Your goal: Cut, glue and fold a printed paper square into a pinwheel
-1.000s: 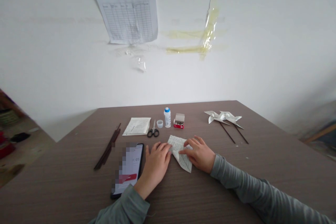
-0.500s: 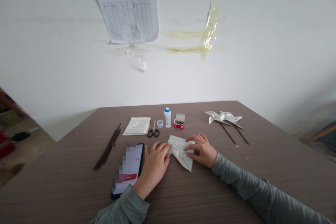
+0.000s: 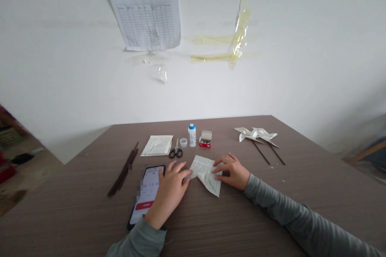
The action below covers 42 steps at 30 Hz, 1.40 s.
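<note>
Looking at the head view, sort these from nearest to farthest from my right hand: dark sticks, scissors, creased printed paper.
1. Creased printed paper, right at your right hand.
2. Scissors, farther left, beyond the paper.
3. Dark sticks, leftmost of the three.

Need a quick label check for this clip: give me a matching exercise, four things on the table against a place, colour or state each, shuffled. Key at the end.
Things:
1. creased paper
2. scissors
3. bottle
4. pinwheels

Descriptions:
A. upright, with a blue top
B. a pair at the right, on dark sticks
C. between the left hand and the right hand
D. black handles, lying left of the small cup

Pairs: 1-C, 2-D, 3-A, 4-B
</note>
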Available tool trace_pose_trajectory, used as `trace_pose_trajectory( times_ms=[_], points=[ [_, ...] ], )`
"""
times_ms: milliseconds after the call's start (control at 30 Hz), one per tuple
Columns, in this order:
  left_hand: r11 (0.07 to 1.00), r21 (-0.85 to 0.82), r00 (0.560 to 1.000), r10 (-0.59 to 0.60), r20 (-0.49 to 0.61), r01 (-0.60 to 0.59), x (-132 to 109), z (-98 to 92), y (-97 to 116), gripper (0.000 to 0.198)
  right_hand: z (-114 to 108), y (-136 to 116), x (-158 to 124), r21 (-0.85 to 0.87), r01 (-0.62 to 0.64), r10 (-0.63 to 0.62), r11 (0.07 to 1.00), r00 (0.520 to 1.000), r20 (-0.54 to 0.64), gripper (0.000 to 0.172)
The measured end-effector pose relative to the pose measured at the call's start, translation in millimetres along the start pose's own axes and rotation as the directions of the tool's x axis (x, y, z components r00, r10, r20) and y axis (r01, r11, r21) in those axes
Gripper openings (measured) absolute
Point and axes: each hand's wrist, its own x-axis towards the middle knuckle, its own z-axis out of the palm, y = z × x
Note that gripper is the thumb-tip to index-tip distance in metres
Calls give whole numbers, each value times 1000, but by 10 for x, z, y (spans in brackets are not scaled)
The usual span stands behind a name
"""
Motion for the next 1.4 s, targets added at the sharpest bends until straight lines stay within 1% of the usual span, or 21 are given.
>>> trace_pose_trajectory(
  times_ms=[33, 100, 133, 200, 267, 333, 400, 467, 533, 633, 700, 867, 1033, 1133, 1233, 1300, 1400],
  points=[
    [1000, 3, 1000, 4, -6, -4, -4, -7, -7, 47, -38, 5, 17, 40, 6, -6, 999, 1000, -8, 19],
    [1000, 11, 1000, 9, -11, -9, -7, -20, -26, 47, -127, 17, 72, 125, 56, -54, 991, 998, -18, 19],
    [1000, 17, 1000, 10, -9, -10, -6, -27, -38, 48, -173, 23, 113, 157, 79, -73, 984, 996, -43, 19],
    [999, 33, 1000, 8, 2, -8, 1, -43, -64, 49, -260, 30, 220, 183, 105, -93, 977, 993, -76, 23],
    [999, 43, 1000, 5, 8, -5, 9, -56, -91, 49, -339, 26, 363, 182, 121, -107, 976, 991, -82, 28],
    [999, 46, 1000, -2, 1, 2, 16, -63, -116, 50, -409, 5, 540, 155, 128, -114, 980, 989, -97, 36],
    [999, 44, 1000, -11, -10, 11, 20, -62, -143, 51, -462, -34, 741, 93, 128, -122, 987, 990, -74, 49],
    [999, 42, 1000, -16, -15, 16, 24, -56, -173, 51, -485, -95, 954, 12, 113, -112, 994, 993, -42, 55],
    [999, 47, 1000, -16, -22, 17, 27, -48, -205, 50, -472, -173, 1153, -60, 85, -85, 995, 996, -3, 61],
    [997, 73, 999, -21, -44, 24, 29, -35, -245, 51, -397, -295, 1386, -148, 45, -36, 988, 998, 58, 64],
    [995, 92, 998, -27, -52, 32, 26, -28, -261, 51, -331, -360, 1489, -158, 50, -39, 986, 996, 75, 71],
    [995, 93, 998, -36, -60, 41, 12, -9, -270, 50, -191, -447, 1630, -204, 40, -20, 978, 995, 97, 89],
    [995, 81, 997, -45, -61, 49, 11, -25, -254, 51, -121, -483, 1687, -197, -4, 26, 980, 993, 112, 94],
    [994, 95, 998, -45, -43, 49, 14, -51, -244, 53, -105, -481, 1694, -169, -14, 29, 985, 996, 88, 95],
    [994, 92, 998, -45, -48, 50, 14, -56, -243, 53, -98, -452, 1687, -138, -9, 17, 990, 998, 57, 96],
    [996, 76, 997, -46, -65, 51, 14, -43, -250, 52, -102, -417, 1675, -98, 9, -8, 995, 1000, 11, 95],
    [998, 54, 995, -39, -96, 45, 21, -18, -253, 49, -135, -353, 1633, -29, 76, -78, 997, 994, -80, 90]
  ],
)
